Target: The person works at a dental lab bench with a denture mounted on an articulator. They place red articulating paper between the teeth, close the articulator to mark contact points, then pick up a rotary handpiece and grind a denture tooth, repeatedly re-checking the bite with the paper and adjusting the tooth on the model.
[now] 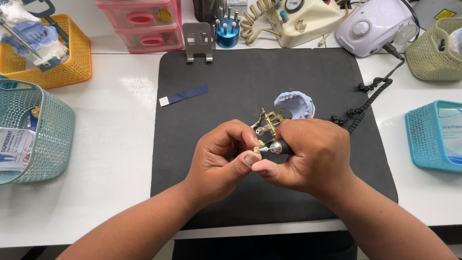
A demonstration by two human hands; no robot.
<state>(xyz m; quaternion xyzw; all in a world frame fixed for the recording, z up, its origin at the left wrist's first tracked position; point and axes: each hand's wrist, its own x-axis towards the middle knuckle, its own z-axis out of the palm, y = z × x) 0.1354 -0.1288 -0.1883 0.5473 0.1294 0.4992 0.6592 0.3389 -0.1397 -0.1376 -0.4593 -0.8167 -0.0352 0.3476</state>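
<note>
Taking the black mat [231, 86] as my landmark and reading from its left: off its left edge sit a teal basket [48, 135] and, further back, a yellow basket [72, 62]; on the mat's left part lies a dark blue strip [185, 95]

Near the mat's middle, towards its front edge, my left hand [219, 161] is closed with fingertips pinched on a small cream tooth piece [251, 156]. My right hand [308, 156] presses against it, wrapped tight round a rotary handpiece [278, 147] whose pale tip meets the piece. Both hands are together and clamped, thumbs braced on each other. Just behind them on the mat stands a brass articulator [268, 121] with a pale blue dental cast [296, 103]

To do this grinding well, I judge I should keep the thumbs locked as a rest, touch the tip lightly, and turn the piece rather than the tool, since a slip could gouge it or nick a finger

Along the mat's right edge runs the coiled black cord [368, 98]; beyond it sits a teal tray [433, 135]
</note>
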